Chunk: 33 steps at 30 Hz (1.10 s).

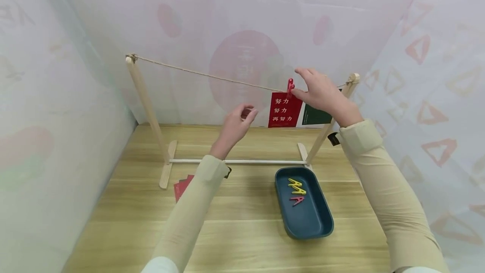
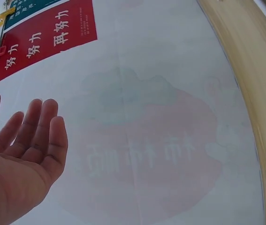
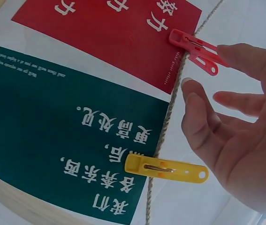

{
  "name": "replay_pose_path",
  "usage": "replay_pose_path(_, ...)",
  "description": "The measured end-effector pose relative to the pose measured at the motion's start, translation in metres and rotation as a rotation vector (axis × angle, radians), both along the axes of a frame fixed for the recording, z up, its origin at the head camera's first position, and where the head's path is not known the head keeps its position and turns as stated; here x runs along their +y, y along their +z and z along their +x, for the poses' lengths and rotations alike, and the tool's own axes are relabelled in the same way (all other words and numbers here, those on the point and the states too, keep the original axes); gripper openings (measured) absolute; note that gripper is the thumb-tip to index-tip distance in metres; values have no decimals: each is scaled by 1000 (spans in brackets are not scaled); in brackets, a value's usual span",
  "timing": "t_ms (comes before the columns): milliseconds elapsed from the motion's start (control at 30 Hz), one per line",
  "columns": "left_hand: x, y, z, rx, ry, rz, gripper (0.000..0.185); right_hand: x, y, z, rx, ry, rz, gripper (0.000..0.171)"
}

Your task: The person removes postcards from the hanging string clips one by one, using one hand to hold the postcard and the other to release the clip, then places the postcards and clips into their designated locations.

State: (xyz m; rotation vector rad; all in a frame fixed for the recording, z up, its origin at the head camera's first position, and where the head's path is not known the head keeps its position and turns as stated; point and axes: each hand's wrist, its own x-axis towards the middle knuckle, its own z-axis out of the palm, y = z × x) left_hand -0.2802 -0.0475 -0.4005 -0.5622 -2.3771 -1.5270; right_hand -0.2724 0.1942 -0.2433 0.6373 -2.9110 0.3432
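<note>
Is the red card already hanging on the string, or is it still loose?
Hanging. The red clothespin clamps the red card to the string, and the right hand only touches the pin's tail.

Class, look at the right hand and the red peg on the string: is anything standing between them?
Nothing visible does. The right hand is open right beside the red peg, one fingertip at the peg's free end. The peg clips the red card to the string; the yellow peg sits further along, out of the way.

Red clothespin (image 3: 194, 48) clipped on string (image 3: 166, 122) (holding red card (image 3: 109, 33))
</note>
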Motion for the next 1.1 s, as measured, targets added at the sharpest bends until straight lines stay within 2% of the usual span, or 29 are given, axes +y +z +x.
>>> replay_pose_path(267,23,5,-10,-47,-70,113,42,-3,11,-7,-94,7,49,61)
replay_pose_path(433,28,3,-11,-87,-69,137,45,-10,12,-10,-125,20,67,56)
replay_pose_path(633,39,1,-14,-138,-96,116,43,-10,13,-14,-145,44,51,43)
replay_pose_path(767,44,-1,-13,-140,-103,72,34,-9,13,-14,-166,44,51,36)
replay_pose_path(933,48,-2,-12,-140,-112,54,27,-10,12,-13,-194,42,38,37)
replay_pose_path(1100,48,-3,-12,-108,-105,16,24,-11,13,-13,-192,52,26,31)
